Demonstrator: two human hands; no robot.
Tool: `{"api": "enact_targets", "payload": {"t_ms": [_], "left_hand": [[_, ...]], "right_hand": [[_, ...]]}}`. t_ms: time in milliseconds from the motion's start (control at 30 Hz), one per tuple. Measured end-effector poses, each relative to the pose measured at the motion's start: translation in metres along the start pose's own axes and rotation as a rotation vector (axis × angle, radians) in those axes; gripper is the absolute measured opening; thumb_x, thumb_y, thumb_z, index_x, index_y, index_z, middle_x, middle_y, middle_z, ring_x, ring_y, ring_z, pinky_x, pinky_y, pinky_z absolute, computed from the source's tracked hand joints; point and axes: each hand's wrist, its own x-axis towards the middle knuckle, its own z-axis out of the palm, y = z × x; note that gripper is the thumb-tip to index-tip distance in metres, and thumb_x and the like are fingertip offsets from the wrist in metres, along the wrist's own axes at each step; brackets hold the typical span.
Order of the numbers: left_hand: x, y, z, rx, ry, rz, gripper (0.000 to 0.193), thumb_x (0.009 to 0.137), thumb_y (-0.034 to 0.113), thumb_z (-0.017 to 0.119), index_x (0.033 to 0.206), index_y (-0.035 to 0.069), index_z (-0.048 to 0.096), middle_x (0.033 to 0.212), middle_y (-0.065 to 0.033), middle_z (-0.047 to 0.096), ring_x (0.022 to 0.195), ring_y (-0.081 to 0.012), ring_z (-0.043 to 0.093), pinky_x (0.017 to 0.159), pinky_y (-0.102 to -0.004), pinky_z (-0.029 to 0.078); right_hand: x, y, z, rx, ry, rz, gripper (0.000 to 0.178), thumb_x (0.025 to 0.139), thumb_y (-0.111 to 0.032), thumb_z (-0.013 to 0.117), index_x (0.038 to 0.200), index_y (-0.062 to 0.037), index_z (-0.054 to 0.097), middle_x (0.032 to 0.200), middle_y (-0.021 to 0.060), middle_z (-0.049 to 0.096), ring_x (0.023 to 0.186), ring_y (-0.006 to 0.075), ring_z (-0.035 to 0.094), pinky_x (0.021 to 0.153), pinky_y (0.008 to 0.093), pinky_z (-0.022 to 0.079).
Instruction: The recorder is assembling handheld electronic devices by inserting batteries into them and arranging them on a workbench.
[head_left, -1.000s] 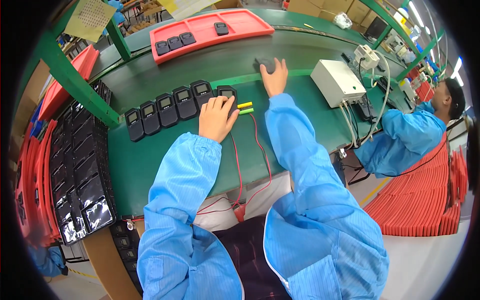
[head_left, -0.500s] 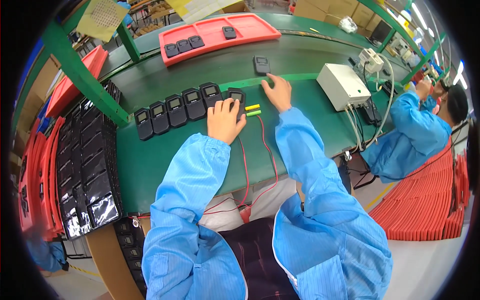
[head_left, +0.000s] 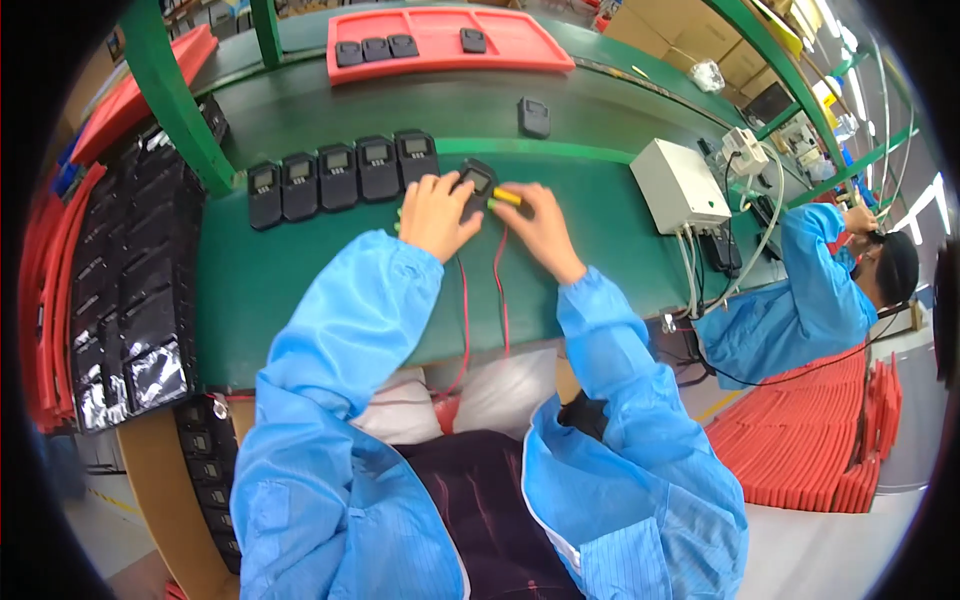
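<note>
My left hand (head_left: 437,215) is closed round a small black handheld device (head_left: 478,176) with a little screen, which lies tilted at the end of a row. My right hand (head_left: 541,224) pinches a yellow battery-like cylinder (head_left: 508,196) against the device's right edge. A bit of green shows at the right fingertips, and another beside the left fingers. Two red wires (head_left: 503,280) run from under the hands over the table's front edge. Left of my hands, several matching black devices (head_left: 339,178) lie side by side on the green mat (head_left: 290,300).
A single device (head_left: 534,117) lies on the strip behind. Farther back is a red tray (head_left: 440,58) holding several devices. At right stand a white box (head_left: 678,185) with cables and a co-worker in blue (head_left: 800,295). Black trays (head_left: 135,300) are stacked at left.
My right hand has come back from beside the lone device and taken hold of the yellow cylinder. The device under my left hand is now more tilted. The whole view has shifted.
</note>
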Motion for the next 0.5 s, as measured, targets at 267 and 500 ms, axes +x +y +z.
{"api": "enact_targets", "payload": {"t_ms": [267,500], "left_hand": [[0.003,0.006,-0.01,-0.444,0.024,-0.205,0.052,0.079,0.03,0.069,0.124,0.01,0.056,0.113,-0.01,0.059,0.086,-0.0336,0.063,0.076,-0.0428,0.051],[0.011,-0.001,-0.028,-0.946,-0.096,-0.55,0.062,0.082,0.022,0.071,0.137,0.01,0.045,0.118,-0.0103,0.054,0.092,-0.0217,0.064,0.076,-0.0345,0.051]], "right_hand": [[0.056,0.017,0.014,0.673,0.233,0.311,0.033,0.09,-0.02,0.066,0.116,-0.0006,0.059,0.098,0.0077,0.067,0.083,0.0173,0.064,0.069,0.0296,0.05],[0.058,-0.012,-0.009,1.2,-0.025,0.545,0.037,0.093,-0.015,0.061,0.127,-0.0013,0.054,0.111,0.0064,0.065,0.096,0.0175,0.063,0.085,0.0283,0.049]]}}
